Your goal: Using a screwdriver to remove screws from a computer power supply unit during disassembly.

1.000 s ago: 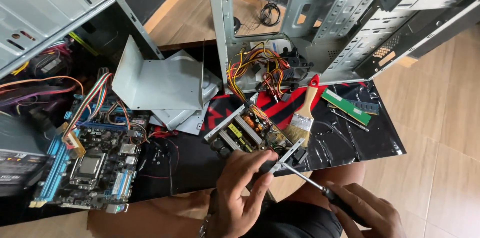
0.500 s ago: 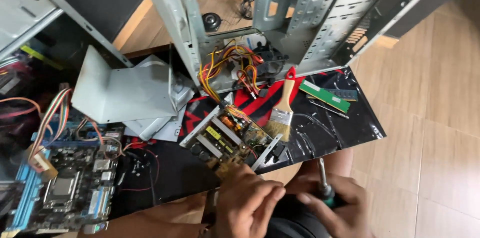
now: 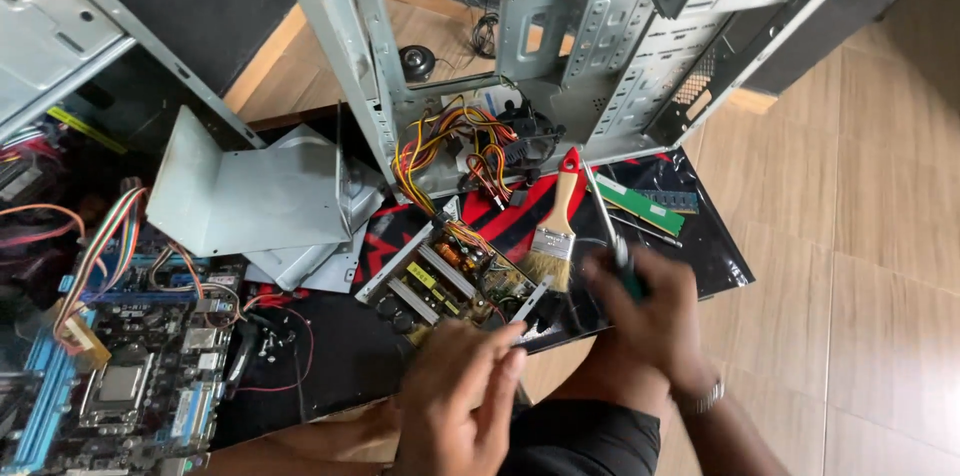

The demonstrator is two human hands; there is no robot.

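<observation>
While the right hand (image 3: 650,321) closed its fingers (image 3: 612,281) round the dark-green handle of a slim steel-shafted screwdriver (image 3: 606,221), the shaft pointed toward eleven o'clock, probably to keep its tip clear of the work. The left hand (image 3: 455,401) lay flat with loose, empty fingers (image 3: 500,376), their tips touching the metal edge of the opened power-supply board with yellow coils and copper windings (image 3: 450,276), seemingly steadying it. Just at twelve o'clock of the right hand lay a wooden-handled, red-tipped paintbrush (image 3: 555,226), within easy reach. At one o'clock rested a green memory stick (image 3: 640,204) on the black-and-red mat (image 3: 720,256). Far at nine o'clock sat a blue-slotted motherboard (image 3: 130,386); above stood the bare grey steel computer case (image 3: 600,36).
</observation>
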